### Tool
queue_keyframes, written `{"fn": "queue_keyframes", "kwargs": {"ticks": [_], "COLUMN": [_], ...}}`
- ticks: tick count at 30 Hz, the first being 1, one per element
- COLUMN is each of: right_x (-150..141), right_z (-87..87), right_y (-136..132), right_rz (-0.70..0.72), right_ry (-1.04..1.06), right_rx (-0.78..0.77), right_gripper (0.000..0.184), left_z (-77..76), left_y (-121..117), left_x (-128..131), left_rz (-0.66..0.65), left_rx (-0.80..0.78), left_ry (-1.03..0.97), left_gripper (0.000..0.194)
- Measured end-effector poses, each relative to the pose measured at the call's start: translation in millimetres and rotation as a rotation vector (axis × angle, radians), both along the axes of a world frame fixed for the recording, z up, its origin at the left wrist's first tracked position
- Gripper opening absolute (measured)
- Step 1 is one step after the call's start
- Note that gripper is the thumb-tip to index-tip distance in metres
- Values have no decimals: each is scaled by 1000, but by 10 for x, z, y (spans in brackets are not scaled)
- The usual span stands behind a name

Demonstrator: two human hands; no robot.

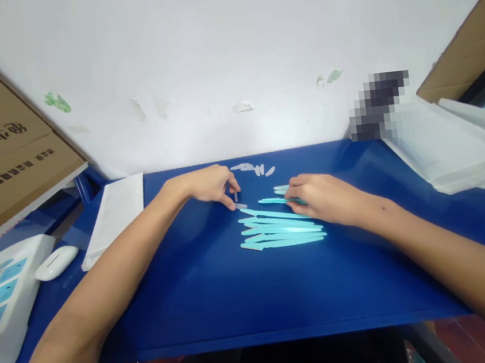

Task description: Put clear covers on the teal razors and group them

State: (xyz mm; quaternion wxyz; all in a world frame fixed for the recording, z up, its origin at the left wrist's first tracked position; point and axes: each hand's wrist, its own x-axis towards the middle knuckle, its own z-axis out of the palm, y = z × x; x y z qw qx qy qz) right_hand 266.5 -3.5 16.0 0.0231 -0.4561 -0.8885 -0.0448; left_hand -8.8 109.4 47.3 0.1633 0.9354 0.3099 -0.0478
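My left hand point(215, 184) is above the back middle of the blue table, thumb and fingers curled around a small clear plastic cap point(236, 196). Another clear cap point(241, 206) is at the tip of the thumb; whether it is held or lies on the table I cannot tell. To the right, my right hand point(315, 196) pinches a slim turquoise eyebrow razor point(270, 201), its narrow end pointing left. One more turquoise piece point(281, 189) shows just behind those fingers. Several turquoise razors point(282, 229) lie in a loose row in front of the hands, roughly parallel.
Several loose clear caps point(247, 167) lie near the wall. At left are a white packet point(114, 215), a white earphone case point(57, 263), a power strip point(25, 256) and a cardboard box point(13, 142). Clear plastic bags point(450, 142) occupy the right side of the blue table point(255, 301).
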Motion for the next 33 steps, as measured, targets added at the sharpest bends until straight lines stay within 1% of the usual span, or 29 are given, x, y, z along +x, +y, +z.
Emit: {"fn": "queue_keyframes", "kwargs": {"ticks": [3,6,9,13,16,19,25,28,33], "right_x": [-28,-38,-37,-38,-28,8,85,101,93], "right_z": [19,35,36,17,6,14,87,108,112], "right_y": [-7,-9,-15,-33,-37,-27,-14,-16,-28], "right_rz": [10,4,-13,-31,-45,-41,-84,-91,-124], "right_ry": [-17,-18,-9,-1,6,30,28,59,75], "right_rx": [-28,-42,-48,-33,-48,-46,4,-18,-14], "right_gripper": [23,22,18,16,15,18,25,26,29], "left_z": [-31,-74,-124,-191,-249,-315,-454,-522,-564], "left_y": [2,20,31,3,-31,-44,-8,0,-20], "left_x": [41,63,90,151,187,200,196,199,208], "left_rz": [-7,-54,-91,-125,-152,-161,-167,-169,-157], "left_rx": [5,17,76,170,238,296,310,341,362], "left_ry": [-39,-107,-138,-133,-150,-178,-287,-327,-337], "left_gripper": [36,28,25,30,30,34,35,38,40]}}
